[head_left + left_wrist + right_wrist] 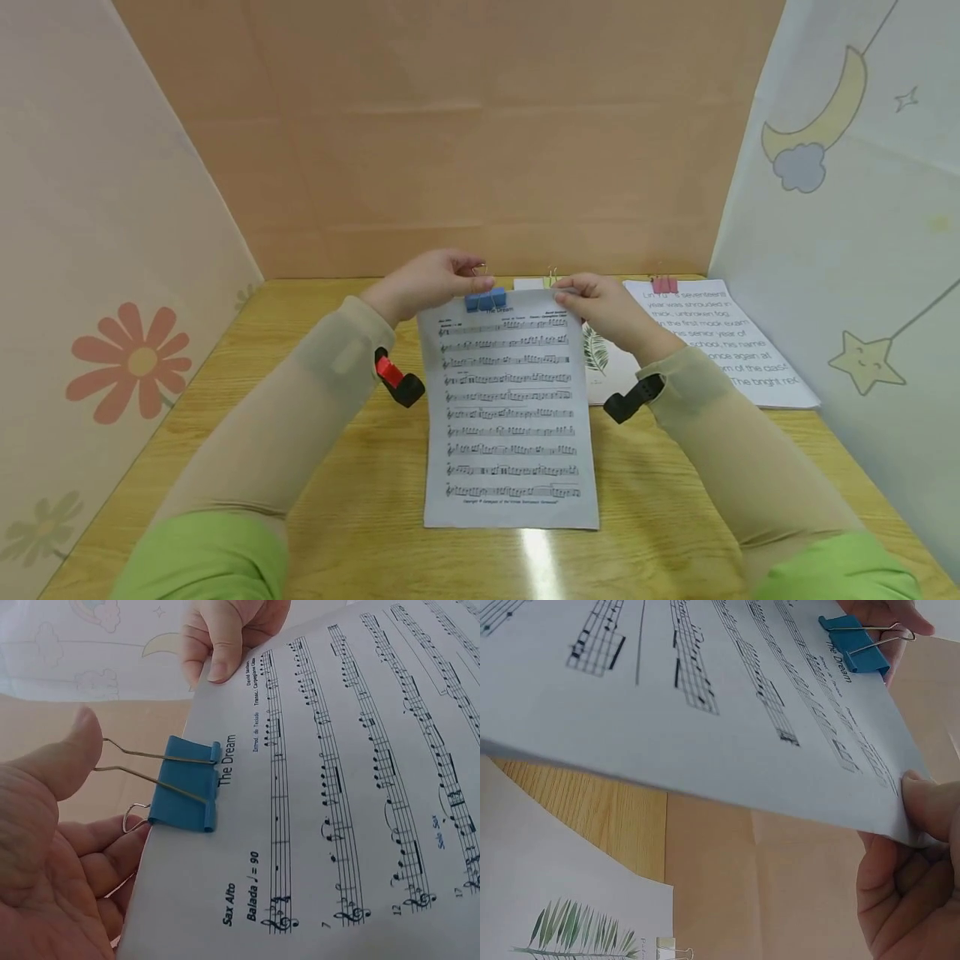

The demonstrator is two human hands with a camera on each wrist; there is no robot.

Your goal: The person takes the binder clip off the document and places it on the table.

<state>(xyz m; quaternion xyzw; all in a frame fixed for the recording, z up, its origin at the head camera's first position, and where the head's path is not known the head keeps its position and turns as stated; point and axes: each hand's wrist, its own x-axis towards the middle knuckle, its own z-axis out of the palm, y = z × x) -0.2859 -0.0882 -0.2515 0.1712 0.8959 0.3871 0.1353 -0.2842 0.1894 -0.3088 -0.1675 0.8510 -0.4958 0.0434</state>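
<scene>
Room left of sheet music [510, 412], papers [738, 333] at right

Binder clip [486, 301] on sheet music [510, 417]; text pages [723, 335] behind, right.

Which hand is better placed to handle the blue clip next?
Probably the left hand: its thumb is at the blue clip, while the right hand pinches the sheet music, away from the clip.

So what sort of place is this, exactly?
Probably a makeshift desk booth or filming corner: there's a yellowish wood-grain table, a creased tan backdrop, and pale, picture-printed side panels.
</scene>
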